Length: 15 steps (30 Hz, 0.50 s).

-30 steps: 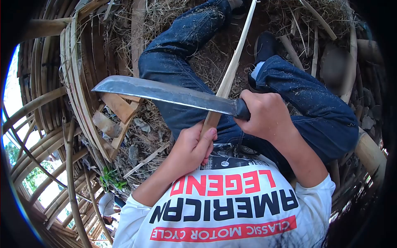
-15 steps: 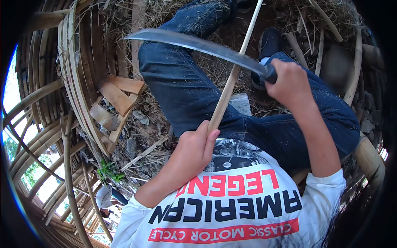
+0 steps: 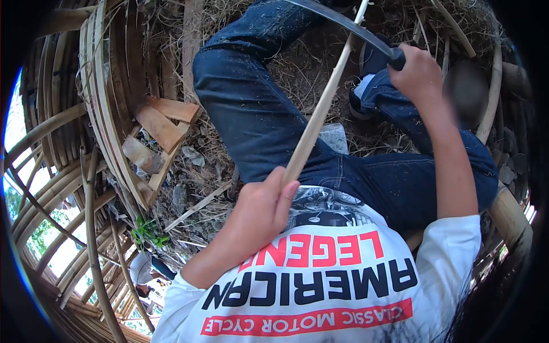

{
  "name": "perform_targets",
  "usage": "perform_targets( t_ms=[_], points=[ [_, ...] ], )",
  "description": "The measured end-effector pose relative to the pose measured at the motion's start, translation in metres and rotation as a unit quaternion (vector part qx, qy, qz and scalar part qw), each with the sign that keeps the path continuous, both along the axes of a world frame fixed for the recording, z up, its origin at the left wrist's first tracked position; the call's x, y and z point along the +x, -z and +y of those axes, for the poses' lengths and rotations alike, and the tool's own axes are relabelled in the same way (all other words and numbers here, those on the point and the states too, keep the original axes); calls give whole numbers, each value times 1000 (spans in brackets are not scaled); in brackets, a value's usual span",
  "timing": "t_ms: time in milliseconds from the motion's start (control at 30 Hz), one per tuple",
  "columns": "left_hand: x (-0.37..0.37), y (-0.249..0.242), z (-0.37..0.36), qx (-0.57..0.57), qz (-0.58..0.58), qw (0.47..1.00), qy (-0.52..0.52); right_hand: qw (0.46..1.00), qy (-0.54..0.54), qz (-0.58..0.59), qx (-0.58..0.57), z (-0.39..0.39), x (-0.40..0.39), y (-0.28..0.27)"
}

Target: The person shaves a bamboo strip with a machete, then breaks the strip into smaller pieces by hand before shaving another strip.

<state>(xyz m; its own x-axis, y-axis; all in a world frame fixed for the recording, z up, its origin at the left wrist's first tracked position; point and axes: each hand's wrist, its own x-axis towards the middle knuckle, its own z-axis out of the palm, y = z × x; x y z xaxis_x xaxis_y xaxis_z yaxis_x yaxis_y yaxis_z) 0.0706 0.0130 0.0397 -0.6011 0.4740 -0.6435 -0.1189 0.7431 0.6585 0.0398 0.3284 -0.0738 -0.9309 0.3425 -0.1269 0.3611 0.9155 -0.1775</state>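
My left hand [image 3: 266, 207] is closed around the near end of a pale bamboo strip [image 3: 323, 108], close to my shirt. The strip slants up and away between my legs to the top edge. My right hand [image 3: 416, 73] grips the black handle of a long curved knife [image 3: 349, 24]. Its blade crosses the strip near the strip's far end, and the blade tip runs out of view at the top.
Bamboo slats [image 3: 100, 103] and a lattice of poles stand at the left, beside short wood blocks [image 3: 159, 127]. A thick bamboo pole [image 3: 510, 220] lies at the right. Another person [image 3: 143, 268] shows beyond the lattice at lower left.
My right hand has moved the knife away from my body, up the strip towards its far end. My left hand has barely moved and keeps its hold.
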Motion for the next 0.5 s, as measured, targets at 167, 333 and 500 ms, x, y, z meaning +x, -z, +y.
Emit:
perform_targets(
  t_ms=[167,333,500],
  points=[
    [-7,-9,-1,-22,26,999,-18,998,-45,24,41,7,-19,2],
    [-9,-15,0,-25,41,999,-3,996,-57,44,59,11,-23,6],
    [-5,-24,1,-26,15,1000,-4,991,-4,12,134,35,-36,10]
  ],
)
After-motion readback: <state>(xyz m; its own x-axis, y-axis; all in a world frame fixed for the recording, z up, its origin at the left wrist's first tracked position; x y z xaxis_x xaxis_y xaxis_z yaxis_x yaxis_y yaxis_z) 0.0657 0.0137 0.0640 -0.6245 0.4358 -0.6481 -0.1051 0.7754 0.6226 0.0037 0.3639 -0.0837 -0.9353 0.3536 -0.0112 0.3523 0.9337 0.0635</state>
